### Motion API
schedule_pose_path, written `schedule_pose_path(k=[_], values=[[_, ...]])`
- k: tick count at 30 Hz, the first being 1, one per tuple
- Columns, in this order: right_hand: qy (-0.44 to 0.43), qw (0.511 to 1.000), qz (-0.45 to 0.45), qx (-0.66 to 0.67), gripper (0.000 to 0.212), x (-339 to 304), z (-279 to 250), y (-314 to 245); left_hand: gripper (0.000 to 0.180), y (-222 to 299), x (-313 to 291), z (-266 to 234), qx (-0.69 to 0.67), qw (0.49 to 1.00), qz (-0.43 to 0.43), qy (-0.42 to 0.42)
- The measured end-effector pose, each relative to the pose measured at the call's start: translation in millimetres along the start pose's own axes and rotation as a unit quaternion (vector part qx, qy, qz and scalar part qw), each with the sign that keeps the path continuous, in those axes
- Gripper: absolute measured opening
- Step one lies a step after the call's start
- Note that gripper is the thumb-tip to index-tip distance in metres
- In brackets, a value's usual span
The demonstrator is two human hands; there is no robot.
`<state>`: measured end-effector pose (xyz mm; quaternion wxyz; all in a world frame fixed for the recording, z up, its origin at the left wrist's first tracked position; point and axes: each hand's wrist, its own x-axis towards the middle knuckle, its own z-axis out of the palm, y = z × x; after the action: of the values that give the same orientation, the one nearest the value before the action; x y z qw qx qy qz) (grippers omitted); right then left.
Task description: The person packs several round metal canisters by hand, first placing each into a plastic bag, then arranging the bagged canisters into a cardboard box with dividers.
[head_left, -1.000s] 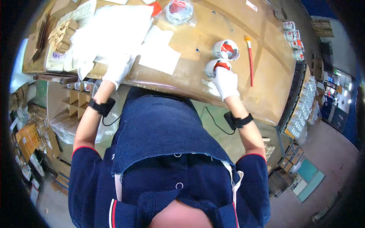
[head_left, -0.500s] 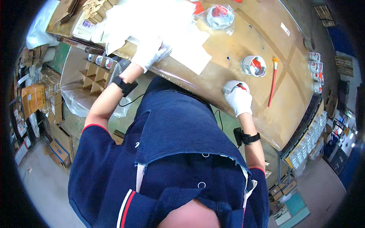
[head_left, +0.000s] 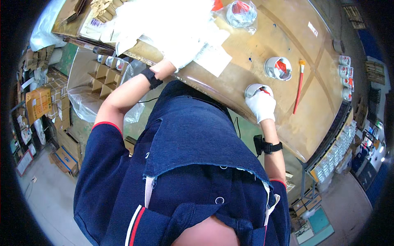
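My left hand [head_left: 181,56], in a white glove, lies over the bright white paper sheets [head_left: 216,61] near the table's front edge. Glare washes out its fingers, so whether they grip a sheet cannot be made out. My right hand [head_left: 261,107], gloved too, is closed on the near side of a short round metal cup [head_left: 252,89] with something red inside, standing at the table edge. Just beyond it sits a similar metal cup [head_left: 271,67] with a red piece in it. A red-handled brush [head_left: 299,88] lies to the right of both.
A plastic-wrapped metal cup [head_left: 241,15] stands at the far side of the brown-covered table [head_left: 287,131]. Several more cups [head_left: 346,78] line the right edge. Wooden pieces [head_left: 105,9] are piled far left. Below them stands a divided carton [head_left: 98,84] with a plastic liner.
My left hand has moved right and across the white sheets, into the glare. My right hand stays on the metal cup, and the view has shifted slightly.
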<state>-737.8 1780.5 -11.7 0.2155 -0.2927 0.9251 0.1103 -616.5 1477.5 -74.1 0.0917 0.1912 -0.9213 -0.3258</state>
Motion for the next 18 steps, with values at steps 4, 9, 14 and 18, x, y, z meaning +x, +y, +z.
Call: schedule_pose_path(k=[4, 9, 14, 18], values=[[0.026, 0.999, -0.014, 0.025, 0.026, 0, 2, 4, 0.036, 8, 9, -16, -0.068, 0.997, -0.038, -0.023], [0.014, 0.999, -0.007, 0.030, 0.026, 2, 7, 8, 0.036, 55, -24, -14, -0.001, 0.968, 0.162, -0.191], [0.044, 0.997, -0.020, 0.061, 0.026, 7, 25, 19, 0.018, 41, -41, 54, 0.271, 0.931, 0.244, -0.017], [0.018, 0.998, -0.017, 0.061, 0.028, 4, 8, 12, 0.023, 28, -8, 44, -0.160, 0.981, 0.017, -0.110]])
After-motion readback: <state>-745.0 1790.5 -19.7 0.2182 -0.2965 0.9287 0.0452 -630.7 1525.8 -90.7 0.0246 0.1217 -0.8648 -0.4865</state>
